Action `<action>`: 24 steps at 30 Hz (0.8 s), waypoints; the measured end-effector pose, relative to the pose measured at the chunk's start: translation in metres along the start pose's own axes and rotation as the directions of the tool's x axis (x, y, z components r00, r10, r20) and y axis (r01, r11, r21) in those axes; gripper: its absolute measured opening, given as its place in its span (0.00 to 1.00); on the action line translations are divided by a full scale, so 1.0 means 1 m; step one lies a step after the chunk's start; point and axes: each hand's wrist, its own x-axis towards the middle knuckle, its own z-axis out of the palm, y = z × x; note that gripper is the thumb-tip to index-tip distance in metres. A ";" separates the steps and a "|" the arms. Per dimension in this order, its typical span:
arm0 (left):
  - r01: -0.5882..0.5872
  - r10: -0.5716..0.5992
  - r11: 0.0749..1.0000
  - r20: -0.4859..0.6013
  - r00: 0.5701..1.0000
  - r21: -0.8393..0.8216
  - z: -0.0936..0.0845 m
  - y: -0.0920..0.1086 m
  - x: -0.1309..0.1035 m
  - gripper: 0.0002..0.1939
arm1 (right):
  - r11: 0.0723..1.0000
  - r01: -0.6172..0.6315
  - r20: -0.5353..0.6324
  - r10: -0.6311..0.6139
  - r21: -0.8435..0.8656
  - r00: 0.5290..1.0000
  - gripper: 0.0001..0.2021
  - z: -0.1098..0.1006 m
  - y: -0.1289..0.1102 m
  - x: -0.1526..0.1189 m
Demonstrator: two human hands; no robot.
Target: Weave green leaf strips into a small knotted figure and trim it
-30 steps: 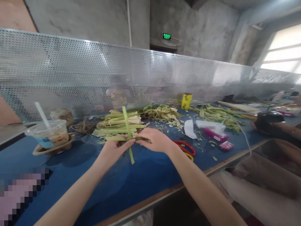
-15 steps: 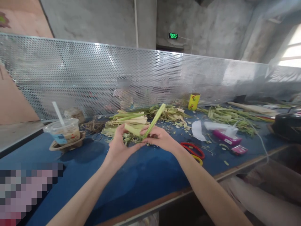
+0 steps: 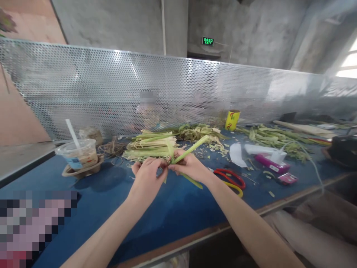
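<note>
The fingers of the left hand [image 3: 147, 176] are closed and bent, and with the thumb they pinch the green strips [image 3: 196, 146] near the place where these cross, between the two hands. The right hand [image 3: 191, 166] is also closed, gripping the same strips just beside the left fingertips; its hidden fingers I cannot tell exactly. One strip rises obliquely above the right fingers, another end comes out below them. The strips look very light, flat and somewhat springy, so they should bend easily but could split along their length if they are folded sharply; perhaps they are slightly slippery. The good place to hold is at the crossing, by the flat faces, with thumb against finger. Just beyond the fingers lies the strip pile [image 3: 147, 147], and to their right, on the blue table [image 3: 156, 223], are scissors [image 3: 237, 180].
</note>
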 end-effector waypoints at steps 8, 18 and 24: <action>-0.034 0.037 0.998 0.064 0.997 -0.045 -0.003 0.000 0.003 0.11 | 0.989 -0.038 -0.030 0.043 0.144 0.999 0.14 0.001 0.006 0.003; 0.115 -0.108 0.957 0.040 0.993 -0.267 -0.020 -0.004 0.009 0.16 | 0.940 -0.160 0.119 0.130 0.300 0.984 0.15 0.001 -0.002 -0.001; 0.204 -0.166 0.761 0.118 0.979 -0.616 -0.005 -0.008 0.014 0.17 | 0.930 -0.201 0.127 0.169 0.309 0.977 0.12 0.010 -0.004 -0.004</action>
